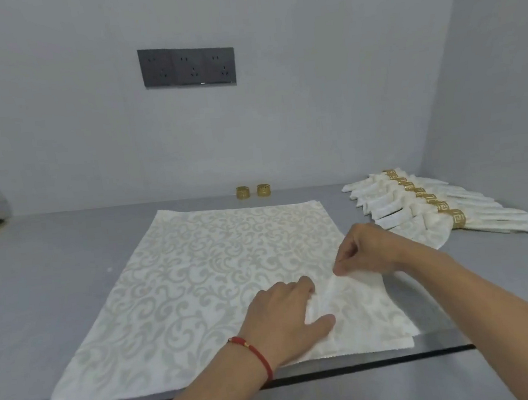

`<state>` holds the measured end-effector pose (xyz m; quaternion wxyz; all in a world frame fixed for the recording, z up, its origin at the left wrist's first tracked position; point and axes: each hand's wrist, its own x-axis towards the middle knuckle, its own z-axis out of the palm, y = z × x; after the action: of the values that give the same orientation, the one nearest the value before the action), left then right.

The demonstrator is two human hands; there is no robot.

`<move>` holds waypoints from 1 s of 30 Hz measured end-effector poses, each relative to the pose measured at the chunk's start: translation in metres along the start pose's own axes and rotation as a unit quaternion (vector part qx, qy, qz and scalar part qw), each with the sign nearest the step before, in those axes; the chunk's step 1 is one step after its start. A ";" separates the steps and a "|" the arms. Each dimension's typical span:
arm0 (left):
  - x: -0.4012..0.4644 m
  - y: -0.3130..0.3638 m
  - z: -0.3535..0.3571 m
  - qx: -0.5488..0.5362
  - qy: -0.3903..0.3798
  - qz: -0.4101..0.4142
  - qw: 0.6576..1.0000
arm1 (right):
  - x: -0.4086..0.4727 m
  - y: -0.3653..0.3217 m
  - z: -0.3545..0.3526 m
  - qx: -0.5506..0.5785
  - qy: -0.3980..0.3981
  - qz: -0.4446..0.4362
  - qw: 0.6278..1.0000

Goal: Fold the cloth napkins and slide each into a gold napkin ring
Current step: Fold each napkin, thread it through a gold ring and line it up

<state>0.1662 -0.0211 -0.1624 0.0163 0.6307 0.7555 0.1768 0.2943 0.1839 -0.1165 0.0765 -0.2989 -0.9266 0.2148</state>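
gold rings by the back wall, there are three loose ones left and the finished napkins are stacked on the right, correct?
Not quite: the head view shows two loose gold rings by the back wall, not three. The rest holds: the finished napkins lie in a row on the right, each in its ring.

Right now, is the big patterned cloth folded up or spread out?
Mostly spread out: the napkin lies flat on the table, and only its right edge is pleated where both hands pinch it.
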 end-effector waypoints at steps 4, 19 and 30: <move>0.005 -0.010 -0.007 -0.078 0.001 -0.017 0.997 | 0.014 -0.024 -0.005 -0.065 0.043 -0.071 0.994; -0.001 -0.075 -0.067 -0.075 0.089 0.029 0.993 | 0.031 0.000 0.034 -0.118 0.113 -0.064 0.984; -0.046 -0.094 -0.083 0.020 -0.077 0.022 0.997 | -0.065 -0.015 0.021 -0.127 -0.004 -0.099 0.987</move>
<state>0.0664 -0.0990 -0.1208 0.0579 0.6592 0.7411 0.1131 0.3332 0.1273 -0.1297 0.0551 -0.2118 -0.9718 0.0883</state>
